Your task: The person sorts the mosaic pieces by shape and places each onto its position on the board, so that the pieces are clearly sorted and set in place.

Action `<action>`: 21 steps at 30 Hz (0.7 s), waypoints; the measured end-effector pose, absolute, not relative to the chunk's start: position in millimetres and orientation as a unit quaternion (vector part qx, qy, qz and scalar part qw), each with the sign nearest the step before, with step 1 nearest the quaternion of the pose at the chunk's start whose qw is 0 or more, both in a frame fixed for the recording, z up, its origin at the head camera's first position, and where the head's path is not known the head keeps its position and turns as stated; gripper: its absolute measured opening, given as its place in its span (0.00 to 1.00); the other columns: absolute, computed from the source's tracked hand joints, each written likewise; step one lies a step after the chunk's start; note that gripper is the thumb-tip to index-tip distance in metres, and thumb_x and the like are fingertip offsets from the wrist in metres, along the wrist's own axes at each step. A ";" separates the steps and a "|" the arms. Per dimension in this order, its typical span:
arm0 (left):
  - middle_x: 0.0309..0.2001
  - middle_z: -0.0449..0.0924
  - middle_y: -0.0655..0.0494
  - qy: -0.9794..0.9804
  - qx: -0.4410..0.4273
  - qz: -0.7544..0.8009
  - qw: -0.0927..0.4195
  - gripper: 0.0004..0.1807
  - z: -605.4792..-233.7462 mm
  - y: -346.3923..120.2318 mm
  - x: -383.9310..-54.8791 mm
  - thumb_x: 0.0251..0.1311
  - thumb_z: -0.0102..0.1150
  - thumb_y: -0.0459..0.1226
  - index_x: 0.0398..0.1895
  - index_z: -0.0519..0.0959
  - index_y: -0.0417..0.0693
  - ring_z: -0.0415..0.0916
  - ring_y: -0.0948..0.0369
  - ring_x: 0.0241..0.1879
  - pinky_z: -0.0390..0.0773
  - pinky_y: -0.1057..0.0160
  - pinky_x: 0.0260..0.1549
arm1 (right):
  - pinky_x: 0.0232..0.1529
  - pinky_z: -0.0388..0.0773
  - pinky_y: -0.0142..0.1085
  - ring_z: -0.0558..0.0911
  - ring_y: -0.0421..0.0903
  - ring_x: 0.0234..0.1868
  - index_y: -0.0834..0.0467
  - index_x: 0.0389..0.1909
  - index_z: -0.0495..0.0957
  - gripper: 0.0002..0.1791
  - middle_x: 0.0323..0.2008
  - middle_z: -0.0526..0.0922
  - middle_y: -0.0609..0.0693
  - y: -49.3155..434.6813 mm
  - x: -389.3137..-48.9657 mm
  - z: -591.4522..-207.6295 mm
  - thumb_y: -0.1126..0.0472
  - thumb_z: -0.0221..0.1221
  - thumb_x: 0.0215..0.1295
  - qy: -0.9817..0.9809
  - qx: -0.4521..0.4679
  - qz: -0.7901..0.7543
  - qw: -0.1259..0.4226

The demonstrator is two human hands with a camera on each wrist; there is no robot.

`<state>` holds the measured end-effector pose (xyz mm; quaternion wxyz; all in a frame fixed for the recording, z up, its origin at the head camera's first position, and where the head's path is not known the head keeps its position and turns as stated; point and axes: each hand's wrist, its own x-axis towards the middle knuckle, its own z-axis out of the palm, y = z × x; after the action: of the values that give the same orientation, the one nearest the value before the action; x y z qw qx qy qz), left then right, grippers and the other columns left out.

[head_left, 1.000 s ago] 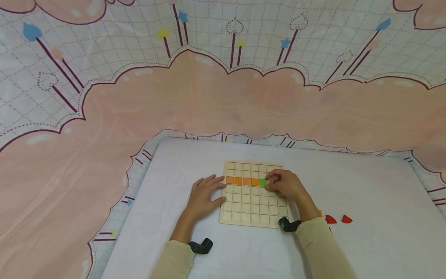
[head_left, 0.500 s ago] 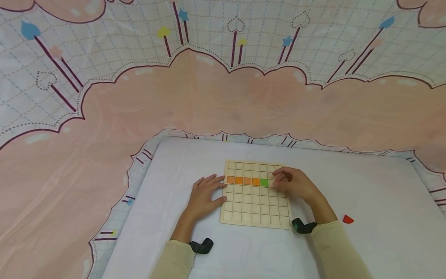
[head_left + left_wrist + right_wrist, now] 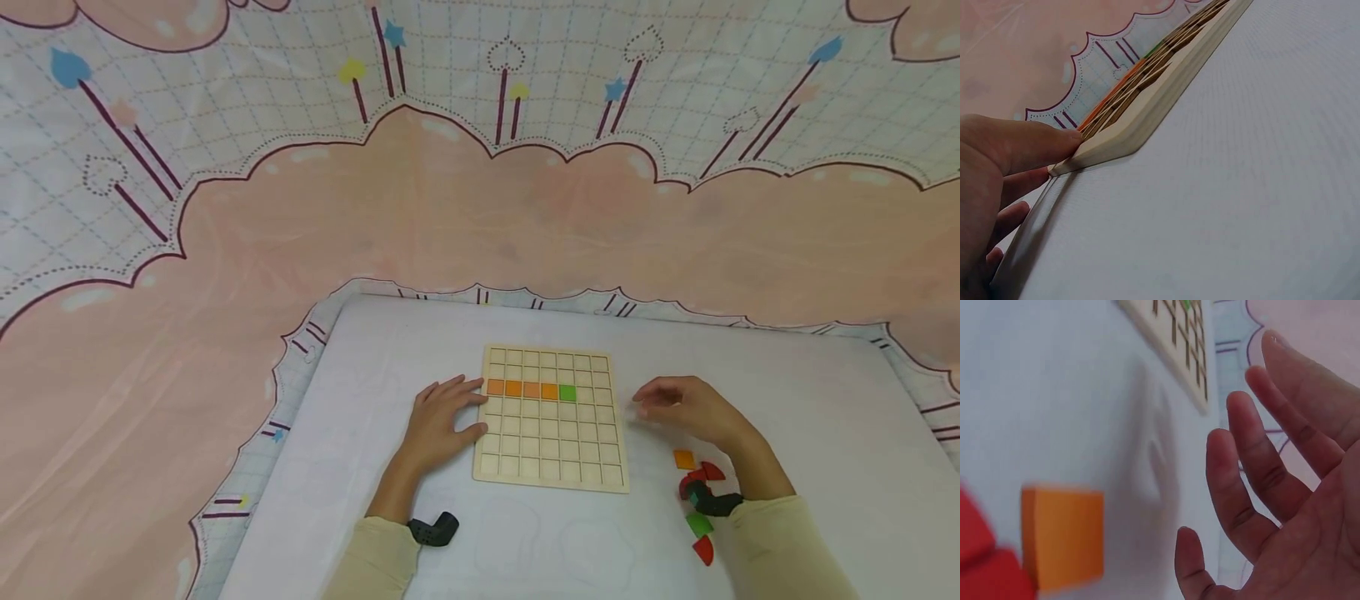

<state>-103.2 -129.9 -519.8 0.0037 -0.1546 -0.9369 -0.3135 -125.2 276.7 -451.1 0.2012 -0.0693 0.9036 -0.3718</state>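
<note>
A pale wooden grid board (image 3: 528, 431) lies on the white table, with a row of orange squares (image 3: 513, 388) ending in a green square (image 3: 567, 392). At its left edge my left hand (image 3: 441, 421) rests with fingers spread; in the left wrist view the thumb (image 3: 1041, 147) touches the board's rim (image 3: 1119, 140). My right hand (image 3: 693, 410) hovers right of the board, fingers loosely bent, holding nothing; the right wrist view shows its palm (image 3: 1310, 534) bare. Near it on the table lies an orange square (image 3: 684, 459), thick-sided in the right wrist view.
Below the right hand lie several red pieces (image 3: 712, 472), a green piece (image 3: 700, 524) and a red wedge (image 3: 703, 550). A black wrist camera (image 3: 714, 501) partly hides this group. A patterned pink cloth (image 3: 480, 225) hangs behind the table.
The right hand has moved off the board to the right. Loose pieces that the right arm covered now show. The left hand and the coloured row stay as they were.
</note>
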 end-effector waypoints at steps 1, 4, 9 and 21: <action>0.71 0.74 0.63 -0.937 -0.155 -0.314 0.003 0.22 -520.0 -129.9 -103.1 0.57 0.70 0.46 0.57 0.84 0.58 0.62 0.55 0.76 0.52 0.39 0.76 | 0.49 0.79 0.39 0.79 0.48 0.49 0.51 0.48 0.86 0.15 0.47 0.86 0.49 280.5 -122.9 -451.2 0.49 0.68 0.65 0.906 -0.070 -0.365 0.204; 0.71 0.74 0.63 -0.937 -0.155 -0.314 0.003 0.22 -520.2 -130.1 -103.2 0.57 0.70 0.46 0.57 0.84 0.58 0.62 0.55 0.76 0.52 0.39 0.76 | 0.49 0.79 0.39 0.78 0.48 0.49 0.51 0.47 0.86 0.14 0.47 0.86 0.48 292.2 -116.0 -451.3 0.49 0.68 0.65 0.908 -0.066 -0.352 0.217; 0.71 0.74 0.62 -0.935 -0.157 -0.317 0.003 0.22 -519.8 -130.4 -104.2 0.58 0.70 0.46 0.57 0.84 0.58 0.62 0.54 0.76 0.52 0.39 0.76 | 0.46 0.80 0.39 0.79 0.48 0.46 0.52 0.46 0.86 0.14 0.43 0.85 0.48 310.3 -106.3 -454.1 0.51 0.70 0.62 0.907 -0.060 -0.342 0.237; 0.71 0.74 0.63 -0.937 -0.156 -0.312 -0.003 0.22 -519.9 -130.0 -104.1 0.58 0.70 0.47 0.57 0.84 0.58 0.62 0.54 0.76 0.52 0.39 0.76 | 0.34 0.75 0.35 0.72 0.48 0.40 0.52 0.39 0.85 0.13 0.34 0.77 0.50 327.7 -98.9 -463.8 0.59 0.75 0.52 0.897 -0.085 -0.321 0.291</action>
<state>-104.1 -130.0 -519.9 -0.0026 -0.1558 -0.9373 -0.3118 -98.9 327.7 -463.8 0.2906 -0.0848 0.8972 -0.3215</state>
